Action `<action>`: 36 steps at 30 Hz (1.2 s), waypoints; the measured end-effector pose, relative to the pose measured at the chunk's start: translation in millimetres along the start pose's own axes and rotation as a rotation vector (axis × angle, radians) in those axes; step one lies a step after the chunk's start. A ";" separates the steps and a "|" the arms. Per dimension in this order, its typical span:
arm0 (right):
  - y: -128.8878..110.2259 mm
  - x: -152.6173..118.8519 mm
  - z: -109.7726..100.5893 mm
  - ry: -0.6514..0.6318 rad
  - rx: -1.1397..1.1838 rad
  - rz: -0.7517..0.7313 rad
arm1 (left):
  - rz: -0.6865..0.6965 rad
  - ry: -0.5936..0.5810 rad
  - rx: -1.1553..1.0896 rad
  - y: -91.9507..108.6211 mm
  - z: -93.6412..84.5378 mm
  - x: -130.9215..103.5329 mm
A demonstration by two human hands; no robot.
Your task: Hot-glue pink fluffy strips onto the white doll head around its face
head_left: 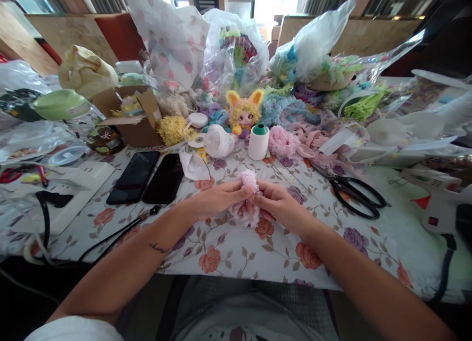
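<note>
Above the flowered cloth of the tabletop [228, 252], near its front edge, I hold a fluffy pink pompom [246, 207] between both hands. My left hand [217, 199] pinches its upper left side, my right hand [280, 203] closes on it from the right, and my fingers [254, 197] meet at its top, clenched on the fluff. How much of the pompom lies inside my palms I cannot tell; only its tuft above and its ragged lower part show. Whether it touches the cloth is hard to make out.

Left of my hands lie two dark phones [151, 177] side by side, screens blank. Black scissors [354, 192] lie to the right, blades toward the pile behind. Behind my hands stands a white spool [258, 141] with a green top, and just behind it a small yellow doll [244, 112] with rabbit ears. A white glue gun [435, 198] sits at the far right, partly cut off by the picture's edge. An open cardboard box [129, 117] stands back left. Clear plastic bags [236, 50] at the back blur whatever they hold into coloured scraps.
</note>
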State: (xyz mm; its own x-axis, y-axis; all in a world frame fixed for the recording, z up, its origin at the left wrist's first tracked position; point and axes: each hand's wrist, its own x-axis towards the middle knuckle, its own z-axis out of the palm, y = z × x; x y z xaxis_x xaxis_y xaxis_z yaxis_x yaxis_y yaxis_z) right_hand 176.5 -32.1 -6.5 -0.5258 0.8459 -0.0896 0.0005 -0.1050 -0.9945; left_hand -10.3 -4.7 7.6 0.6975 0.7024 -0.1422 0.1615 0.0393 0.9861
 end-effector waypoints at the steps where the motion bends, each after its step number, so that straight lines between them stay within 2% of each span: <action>1: 0.0 -0.2 0.0 0.011 -0.017 -0.006 | -0.014 -0.005 -0.029 -1.0 0.4 -0.1; 3: -0.6 -0.7 0.3 0.025 -0.035 -0.022 | -0.035 -0.042 -0.072 -2.3 -2.2 0.0; 8: -3.0 -2.1 1.4 0.068 -0.105 -0.094 | 0.000 -0.235 -0.062 -1.9 -14.2 1.8; 11: -4.2 -1.6 1.3 0.086 -0.147 -0.121 | -0.026 -0.225 -0.133 -1.7 -13.1 2.1; 15: -4.6 1.2 1.0 0.133 -0.178 -0.110 | -0.161 -0.096 -0.359 -2.5 -4.0 1.8; 19: -0.9 3.7 1.3 0.200 -0.207 -0.129 | -0.184 0.035 -0.438 -3.0 5.1 3.9; 22: 3.3 4.6 2.6 0.293 -0.255 -0.125 | -0.150 0.196 -0.326 -3.5 11.2 5.8; 26: 6.8 4.3 4.8 0.381 -0.377 -0.128 | 0.014 0.393 0.091 -4.2 14.8 5.4; 28: 7.7 3.8 4.8 0.408 -0.440 -0.147 | 0.066 0.454 0.210 -4.1 13.8 4.7; 32: 9.0 3.1 1.3 0.513 -0.583 -0.241 | 0.043 0.533 0.211 -2.9 9.8 4.5; 36: 5.5 1.9 -0.8 0.620 -0.637 -0.286 | 0.011 0.546 0.157 -1.3 9.6 4.8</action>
State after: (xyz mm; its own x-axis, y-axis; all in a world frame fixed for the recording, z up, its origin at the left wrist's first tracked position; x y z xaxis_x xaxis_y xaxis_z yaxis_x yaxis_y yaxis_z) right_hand 176.2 -30.8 -12.2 -0.0298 0.9428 0.3321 0.5038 0.3011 -0.8097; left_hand -0.5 -8.2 4.8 0.2443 0.9694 -0.0253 0.2871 -0.0474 0.9567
